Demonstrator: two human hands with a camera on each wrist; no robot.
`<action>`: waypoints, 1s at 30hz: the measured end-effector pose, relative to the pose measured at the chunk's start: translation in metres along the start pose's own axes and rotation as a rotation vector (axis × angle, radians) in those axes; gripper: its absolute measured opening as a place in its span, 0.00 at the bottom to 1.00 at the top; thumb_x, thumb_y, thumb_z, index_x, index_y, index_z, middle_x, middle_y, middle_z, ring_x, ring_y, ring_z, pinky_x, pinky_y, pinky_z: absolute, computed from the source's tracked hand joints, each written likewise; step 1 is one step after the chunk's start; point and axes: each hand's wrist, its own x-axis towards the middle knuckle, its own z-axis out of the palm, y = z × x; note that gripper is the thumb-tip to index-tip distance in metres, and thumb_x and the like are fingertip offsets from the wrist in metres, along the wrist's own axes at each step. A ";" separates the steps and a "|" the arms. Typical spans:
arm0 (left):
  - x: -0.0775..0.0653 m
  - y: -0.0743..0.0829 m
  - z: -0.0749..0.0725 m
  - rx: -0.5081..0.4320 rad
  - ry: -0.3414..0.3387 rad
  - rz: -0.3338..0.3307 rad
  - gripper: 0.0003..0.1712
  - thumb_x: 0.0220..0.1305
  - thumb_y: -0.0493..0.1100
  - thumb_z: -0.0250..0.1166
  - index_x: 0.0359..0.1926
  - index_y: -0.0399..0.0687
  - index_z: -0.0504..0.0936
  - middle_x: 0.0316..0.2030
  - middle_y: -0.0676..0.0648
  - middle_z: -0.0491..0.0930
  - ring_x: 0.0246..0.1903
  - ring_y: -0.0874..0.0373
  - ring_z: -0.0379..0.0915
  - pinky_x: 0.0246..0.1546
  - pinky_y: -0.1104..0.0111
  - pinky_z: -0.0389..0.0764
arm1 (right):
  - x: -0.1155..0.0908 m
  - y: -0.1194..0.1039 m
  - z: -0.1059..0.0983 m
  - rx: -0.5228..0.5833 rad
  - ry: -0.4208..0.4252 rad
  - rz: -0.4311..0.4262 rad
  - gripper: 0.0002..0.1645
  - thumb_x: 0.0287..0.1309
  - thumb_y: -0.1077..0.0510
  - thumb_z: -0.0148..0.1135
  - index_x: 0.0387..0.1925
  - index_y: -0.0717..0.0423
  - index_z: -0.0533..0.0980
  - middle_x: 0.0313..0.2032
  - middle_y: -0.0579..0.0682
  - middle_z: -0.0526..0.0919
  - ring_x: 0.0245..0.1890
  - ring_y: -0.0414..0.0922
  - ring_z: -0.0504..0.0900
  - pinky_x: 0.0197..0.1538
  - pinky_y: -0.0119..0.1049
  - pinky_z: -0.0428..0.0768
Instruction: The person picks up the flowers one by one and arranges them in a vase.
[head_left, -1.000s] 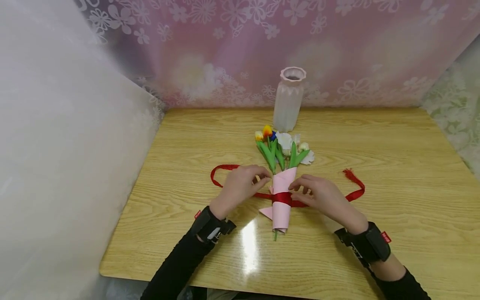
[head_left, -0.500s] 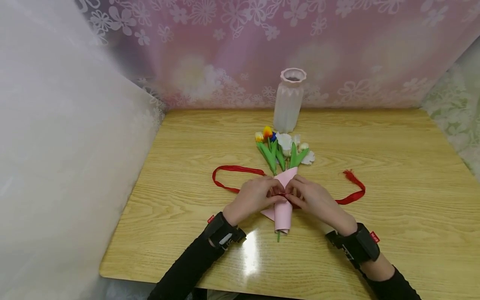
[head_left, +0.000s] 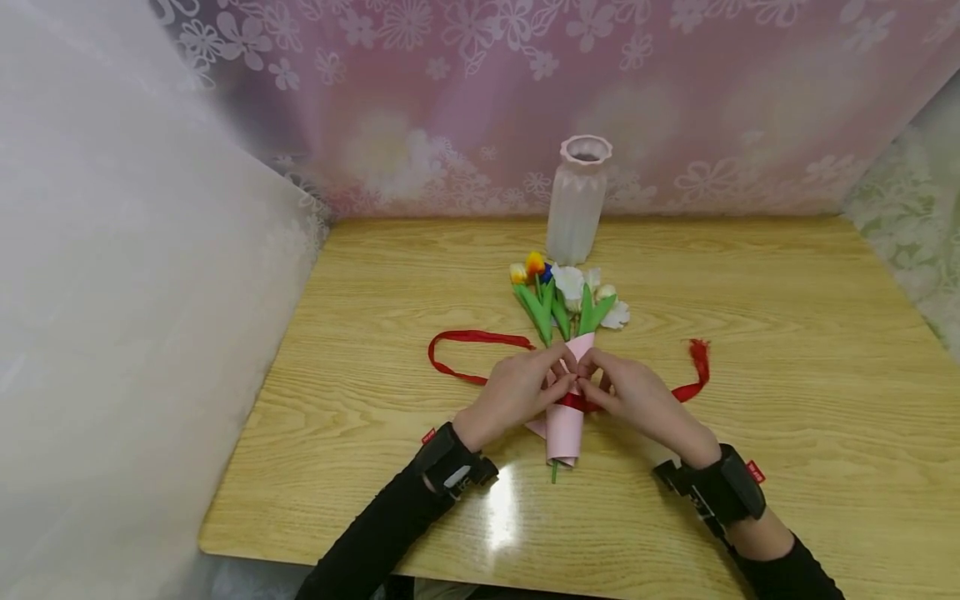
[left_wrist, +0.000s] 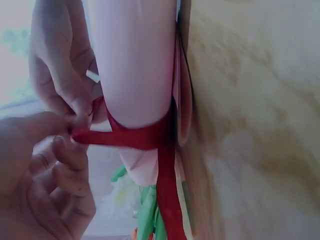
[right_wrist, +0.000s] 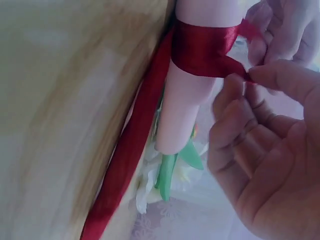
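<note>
A bouquet of artificial flowers [head_left: 567,283] in a pink paper wrap [head_left: 566,437] lies on the table, blooms pointing away from me. A red ribbon [right_wrist: 202,50] runs round the wrap, its two loose tails spread left and right on the tabletop. My left hand [head_left: 521,385] pinches the ribbon between thumb and fingertips just above the paper. Close against it, my right hand [head_left: 633,396] pinches the ribbon too, seen in the right wrist view pulled away from the wrap. Both hands' fingertips meet over the front of the bouquet and partly hide the ribbon's crossing.
A pale fluted vase [head_left: 577,204] stands upright behind the blooms, near the back edge of the wooden table [head_left: 787,333]. Pink floral cloth [head_left: 480,108] hangs behind the table, and a white sheet [head_left: 135,292] at the left.
From either side of the bouquet, both hands have come together over the wrap and now pinch the ribbon. The ribbon's right tail has drawn in toward the bouquet.
</note>
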 end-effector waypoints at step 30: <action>0.006 -0.016 -0.029 -0.035 -0.116 0.074 0.11 0.73 0.52 0.63 0.44 0.53 0.86 0.24 0.58 0.78 0.21 0.67 0.69 0.23 0.76 0.67 | 0.009 -0.007 -0.007 0.007 0.132 -0.221 0.18 0.58 0.62 0.73 0.51 0.51 0.83 0.40 0.46 0.88 0.28 0.36 0.80 0.28 0.32 0.79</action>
